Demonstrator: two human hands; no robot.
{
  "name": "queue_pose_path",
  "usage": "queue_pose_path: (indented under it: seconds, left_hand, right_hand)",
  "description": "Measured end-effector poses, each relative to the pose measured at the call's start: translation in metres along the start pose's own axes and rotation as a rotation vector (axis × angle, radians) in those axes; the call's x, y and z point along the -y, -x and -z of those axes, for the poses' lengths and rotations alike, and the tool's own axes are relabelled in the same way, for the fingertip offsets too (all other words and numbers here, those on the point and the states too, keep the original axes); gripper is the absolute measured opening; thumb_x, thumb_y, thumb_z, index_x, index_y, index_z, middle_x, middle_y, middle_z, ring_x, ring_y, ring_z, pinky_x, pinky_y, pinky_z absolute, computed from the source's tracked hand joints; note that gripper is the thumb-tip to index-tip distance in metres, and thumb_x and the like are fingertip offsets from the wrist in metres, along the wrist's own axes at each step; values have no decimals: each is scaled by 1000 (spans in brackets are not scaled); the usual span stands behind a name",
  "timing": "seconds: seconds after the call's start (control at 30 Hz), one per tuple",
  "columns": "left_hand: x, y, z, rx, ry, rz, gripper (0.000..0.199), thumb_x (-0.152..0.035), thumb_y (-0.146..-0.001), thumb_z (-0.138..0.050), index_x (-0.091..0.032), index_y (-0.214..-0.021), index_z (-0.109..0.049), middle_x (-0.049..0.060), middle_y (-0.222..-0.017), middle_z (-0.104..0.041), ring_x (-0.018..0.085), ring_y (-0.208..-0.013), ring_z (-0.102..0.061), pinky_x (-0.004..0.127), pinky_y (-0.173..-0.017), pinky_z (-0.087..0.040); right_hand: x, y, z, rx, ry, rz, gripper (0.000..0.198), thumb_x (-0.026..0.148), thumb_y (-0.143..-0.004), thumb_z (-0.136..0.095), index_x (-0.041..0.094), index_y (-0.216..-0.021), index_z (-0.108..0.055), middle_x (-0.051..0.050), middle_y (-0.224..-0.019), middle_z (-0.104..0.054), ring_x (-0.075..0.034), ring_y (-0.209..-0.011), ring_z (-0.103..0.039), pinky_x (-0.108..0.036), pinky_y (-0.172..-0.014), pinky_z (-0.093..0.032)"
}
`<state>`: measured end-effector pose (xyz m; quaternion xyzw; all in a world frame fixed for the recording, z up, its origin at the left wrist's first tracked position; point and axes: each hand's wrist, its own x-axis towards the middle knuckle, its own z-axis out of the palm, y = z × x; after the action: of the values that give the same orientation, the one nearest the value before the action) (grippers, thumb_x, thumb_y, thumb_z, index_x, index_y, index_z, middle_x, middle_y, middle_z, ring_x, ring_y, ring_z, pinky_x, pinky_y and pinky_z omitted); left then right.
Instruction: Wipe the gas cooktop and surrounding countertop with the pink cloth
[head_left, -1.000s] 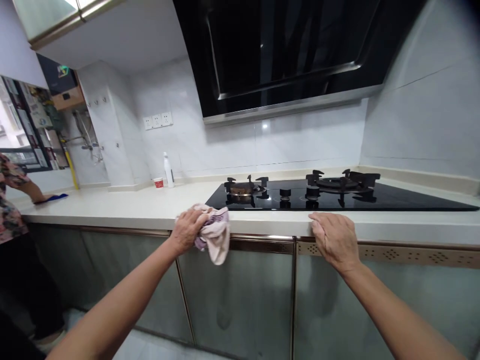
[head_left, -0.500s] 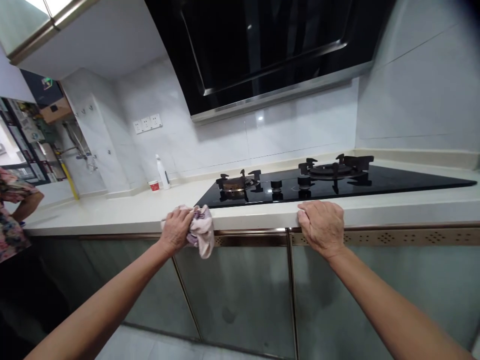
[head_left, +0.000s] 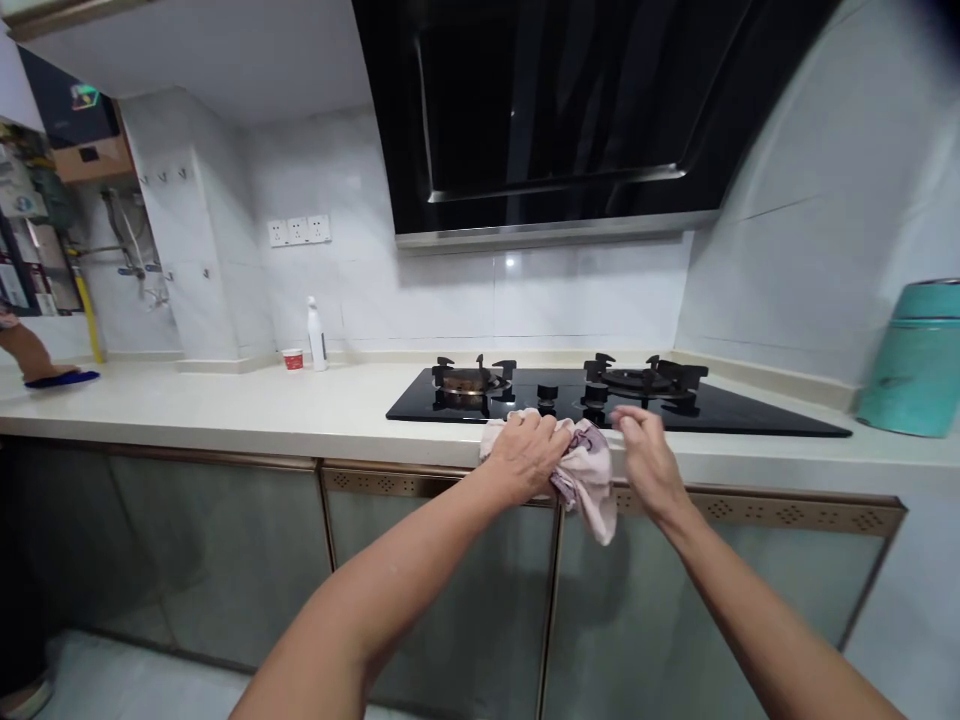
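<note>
My left hand [head_left: 525, 452] is closed on a pale pink and purple cloth [head_left: 589, 470] and presses it on the counter's front edge, below the middle of the cooktop [head_left: 510, 400]. Part of the cloth hangs loose over the edge in front of the cabinet doors. Just right of the cloth, my right hand [head_left: 651, 455] is curled into a loose fist by the cooktop's front rim. Nothing shows in its fingers. Two burners with black pan supports and two dark knobs [head_left: 594, 396] sit on the black glass.
A white bottle [head_left: 316, 338] and a red and white cup [head_left: 292, 359] stand on the counter [head_left: 187, 405] to the left. At the far left, another person's hand rests on a blue cloth [head_left: 64, 380]. A turquoise canister [head_left: 915, 365] stands at right. The black range hood [head_left: 555, 110] overhangs the cooktop.
My left hand has slid the cloth rightward along the counter edge, close to my right hand. My right hand's wrist has turned. The view has swung right, bringing the turquoise canister into sight.
</note>
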<state>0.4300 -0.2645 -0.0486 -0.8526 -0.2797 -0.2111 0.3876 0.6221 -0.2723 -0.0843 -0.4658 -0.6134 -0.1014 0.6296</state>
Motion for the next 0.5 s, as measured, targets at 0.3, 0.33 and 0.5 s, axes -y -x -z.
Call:
queue_pose_path:
  seconds: [0.3,0.33,0.5]
  left_hand:
    - [24,16,2,58,314,47,51,-31,-83,-65,-10,-126,-50,16,-119,-63,27,-110,-58,41,-95,-47]
    - [29,19,4,76,358,36,52,-29,-80,-67,-11,-126,-50,16,-120,-64,26,-111,-59,40,-95,-48]
    - [53,23,18,156,824,9,64,-18,-62,-77,-17,-124,-59,13,-129,-64,26,-115,-61,40,-98,-49]
  right_hand:
    - [49,17,-50,275,13,293,62,57,-97,-37,18,-145,-37,-18,-135,-54,-30,-123,-52,-49,-104,-42]
    - [45,20,-51,299,45,340,65,58,-97,-38,19,-148,-35,-18,-138,-53,-30,-124,-51,-49,-104,-41]
    - [38,16,-42,420,119,402,84,65,-90,-50,21,-156,-22,-18,-139,-53,-33,-118,-52,-49,-99,-40]
